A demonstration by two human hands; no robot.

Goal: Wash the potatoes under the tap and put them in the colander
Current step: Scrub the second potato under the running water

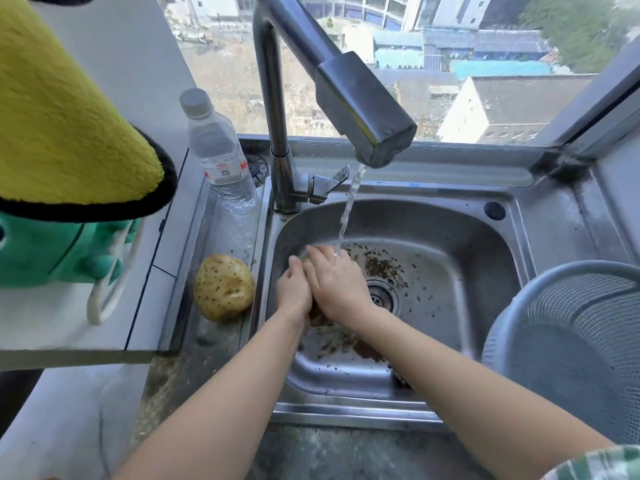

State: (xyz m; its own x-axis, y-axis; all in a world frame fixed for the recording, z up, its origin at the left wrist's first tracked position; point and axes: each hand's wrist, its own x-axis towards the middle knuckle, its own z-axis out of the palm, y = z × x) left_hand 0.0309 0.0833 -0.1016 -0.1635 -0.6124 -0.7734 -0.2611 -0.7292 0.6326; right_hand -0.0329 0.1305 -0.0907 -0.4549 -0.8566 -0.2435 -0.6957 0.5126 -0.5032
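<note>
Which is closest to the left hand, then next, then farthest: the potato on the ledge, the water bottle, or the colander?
1. Ledge potato, just left of the left hand.
2. Water bottle, behind on the left.
3. Colander, far right.

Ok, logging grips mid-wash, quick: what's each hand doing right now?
Left hand: grip closed on the potato, under the running tap.
Right hand: closed over the same potato, which is mostly hidden between the hands.

No legible text, even on bottle label (223,168)
</note>
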